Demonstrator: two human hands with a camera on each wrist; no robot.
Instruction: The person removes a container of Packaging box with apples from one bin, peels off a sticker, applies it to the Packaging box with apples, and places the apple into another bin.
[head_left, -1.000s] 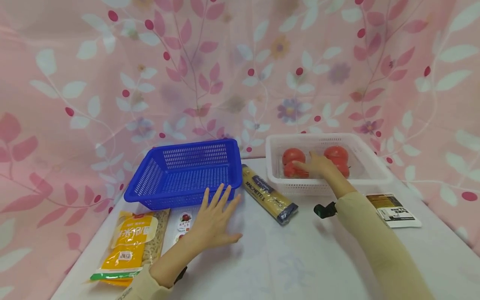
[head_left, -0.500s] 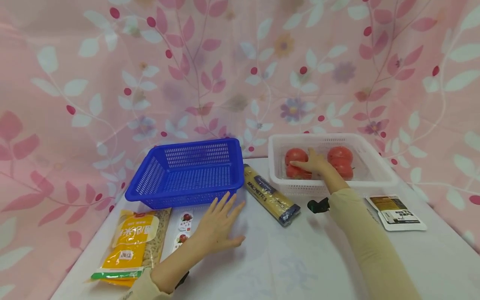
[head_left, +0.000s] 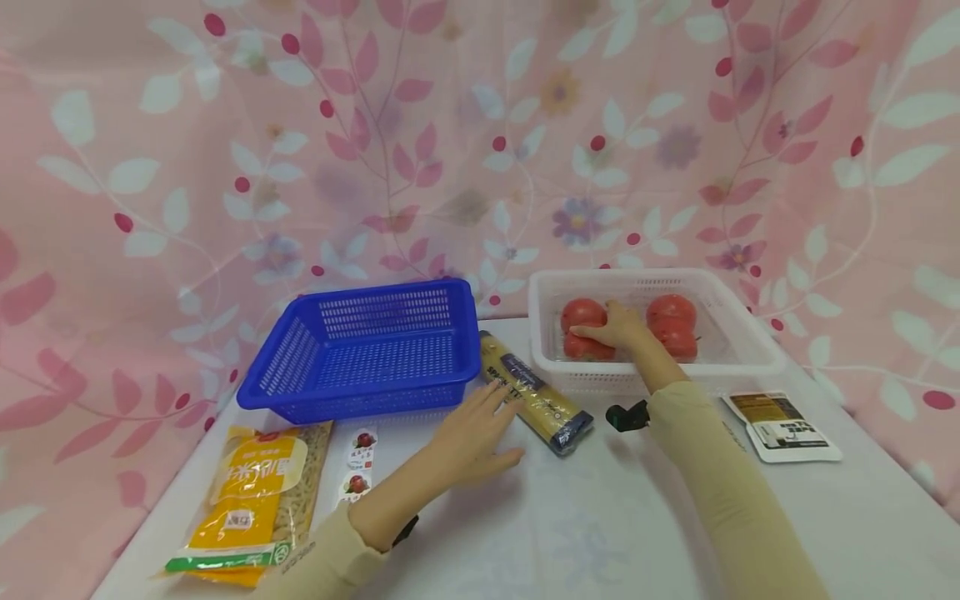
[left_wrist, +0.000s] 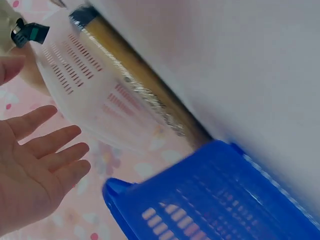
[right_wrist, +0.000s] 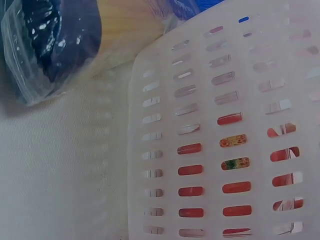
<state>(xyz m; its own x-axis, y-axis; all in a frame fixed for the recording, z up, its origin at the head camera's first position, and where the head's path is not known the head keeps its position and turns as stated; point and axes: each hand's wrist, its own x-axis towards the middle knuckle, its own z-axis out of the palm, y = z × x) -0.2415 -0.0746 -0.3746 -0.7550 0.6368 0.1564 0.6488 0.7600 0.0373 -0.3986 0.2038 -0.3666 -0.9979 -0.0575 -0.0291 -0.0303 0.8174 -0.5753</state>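
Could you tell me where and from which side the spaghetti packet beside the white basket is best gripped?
Probably round the middle of the spaghetti packet, from above. It is a long, narrow pack lying flat on the table, with its far end between the blue basket and white basket. The left hand is open right beside it.

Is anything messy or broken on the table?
Nothing looks spilled or broken. The spaghetti packet lies slanted between the blue basket and the white basket, and the tomatoes sit inside the white one, where the right hand rests on them.
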